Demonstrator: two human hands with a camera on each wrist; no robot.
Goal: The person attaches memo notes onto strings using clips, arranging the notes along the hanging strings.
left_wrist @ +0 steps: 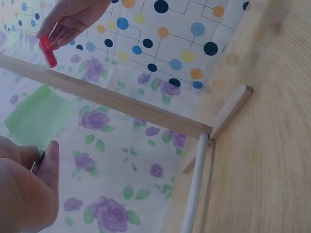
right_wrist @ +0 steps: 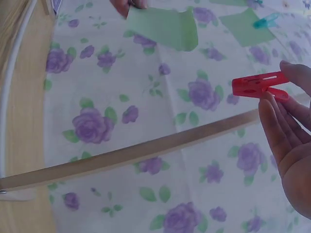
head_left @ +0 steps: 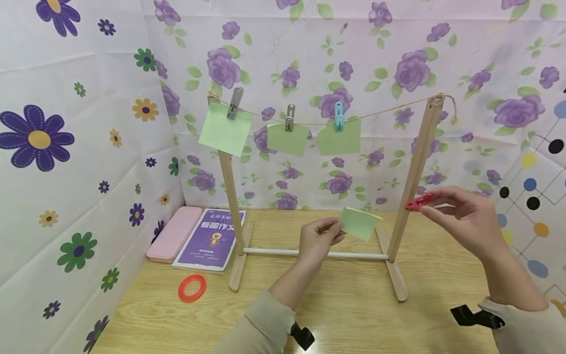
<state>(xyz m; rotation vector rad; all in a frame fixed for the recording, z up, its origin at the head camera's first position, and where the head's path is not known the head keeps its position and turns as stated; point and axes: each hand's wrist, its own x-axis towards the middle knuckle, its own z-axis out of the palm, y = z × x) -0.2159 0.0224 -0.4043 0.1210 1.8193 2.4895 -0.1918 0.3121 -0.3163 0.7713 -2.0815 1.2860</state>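
Note:
My left hand (head_left: 319, 238) pinches a light green paper note (head_left: 359, 223) by its left edge, in front of the frame's lower middle. A small dark sliver (left_wrist: 39, 161) shows between the left thumb and fingers in the left wrist view; its kind is unclear. My right hand (head_left: 468, 221) pinches a red clothespin (right_wrist: 260, 86) by its handle ends, near the right post. On the string (head_left: 384, 112) hang three green notes (head_left: 225, 129), held by two grey clothespins (head_left: 289, 118) and a light blue clothespin (head_left: 339, 116).
A wooden stand carries the string between its left post (head_left: 230, 196) and right post (head_left: 417, 172), with a white bar (head_left: 283, 252) low between them. At left lie a pink case (head_left: 174, 235), a purple book (head_left: 210, 241) and a red ring (head_left: 181, 290) on the wooden table (head_left: 336, 314).

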